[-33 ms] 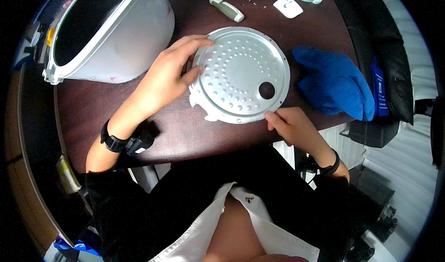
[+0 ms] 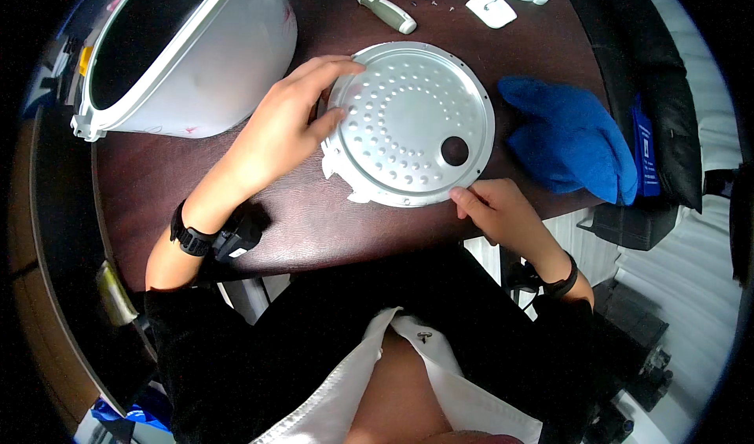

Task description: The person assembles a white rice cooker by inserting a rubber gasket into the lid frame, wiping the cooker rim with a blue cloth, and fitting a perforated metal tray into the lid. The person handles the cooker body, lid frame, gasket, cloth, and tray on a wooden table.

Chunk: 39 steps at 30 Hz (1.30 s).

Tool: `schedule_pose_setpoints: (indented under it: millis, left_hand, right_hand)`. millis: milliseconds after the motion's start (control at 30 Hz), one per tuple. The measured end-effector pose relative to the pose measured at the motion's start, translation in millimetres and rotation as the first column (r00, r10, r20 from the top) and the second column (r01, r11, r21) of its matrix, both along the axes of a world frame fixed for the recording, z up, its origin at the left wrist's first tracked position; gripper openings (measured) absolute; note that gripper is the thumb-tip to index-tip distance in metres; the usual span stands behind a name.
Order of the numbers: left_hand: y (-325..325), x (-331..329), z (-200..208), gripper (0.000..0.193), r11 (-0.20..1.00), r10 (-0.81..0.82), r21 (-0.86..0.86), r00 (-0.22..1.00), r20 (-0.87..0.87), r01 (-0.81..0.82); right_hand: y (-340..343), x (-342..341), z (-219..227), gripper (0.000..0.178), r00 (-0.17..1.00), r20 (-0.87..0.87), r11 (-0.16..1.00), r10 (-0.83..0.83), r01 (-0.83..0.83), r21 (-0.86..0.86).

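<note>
A round silver metal plate (image 2: 408,126), covered in small dimples and with one larger hole near its right side, lies on the dark brown table (image 2: 314,224). My left hand (image 2: 287,126) grips the plate's left rim, with the fingers over the top edge and the thumb pressed on its face. My right hand (image 2: 495,208) is at the plate's lower right rim, fingers curled and the fingertips pinching the edge. Both wrists wear dark bands.
A white cooker body (image 2: 196,51) lies on its side at the upper left. A screwdriver (image 2: 385,12), several small screws (image 2: 432,0) and white plastic parts (image 2: 491,8) sit at the far edge. A blue cloth (image 2: 569,141) lies right of the plate.
</note>
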State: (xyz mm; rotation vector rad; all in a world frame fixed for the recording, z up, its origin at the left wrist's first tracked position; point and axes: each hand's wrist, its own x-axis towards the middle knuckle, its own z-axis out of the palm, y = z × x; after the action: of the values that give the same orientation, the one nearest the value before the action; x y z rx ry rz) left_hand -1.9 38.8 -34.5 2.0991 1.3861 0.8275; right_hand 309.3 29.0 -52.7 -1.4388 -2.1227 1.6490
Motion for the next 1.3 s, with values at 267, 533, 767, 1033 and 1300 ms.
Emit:
schedule_pose_setpoints:
  millis: [267,533,767,1033,1300]
  left_hand:
    - [5.6,-2.9,-5.9,0.048,1.000,0.007,0.010,0.999,0.037,-0.007]
    - [8.1,-6.3,-11.6,0.045,0.999,0.021,0.030,0.962,0.271,-0.030]
    - [5.9,-5.7,-5.5,0.042,0.990,0.059,-0.141,0.905,0.421,0.001]
    - [4.8,-6.5,-1.3,0.044,0.977,0.028,-0.197,0.876,0.481,0.076]
    - [11.4,-15.7,-12.7,0.040,0.965,0.062,-0.254,0.881,0.468,0.068]
  right_hand:
    - [4.8,2.3,2.7,0.039,0.987,-0.003,0.985,-0.162,0.161,-0.064]
    - [12.2,3.0,22.1,0.029,0.964,-0.132,0.973,-0.229,0.223,-0.059]
    - [36.2,14.3,17.7,0.025,0.829,-0.361,0.903,-0.428,0.414,-0.119]
    - [53.6,1.4,25.8,0.027,0.794,-0.360,0.857,-0.490,0.515,-0.030]
    - [44.0,20.2,5.7,0.030,0.899,-0.190,0.913,-0.395,0.360,-0.192]
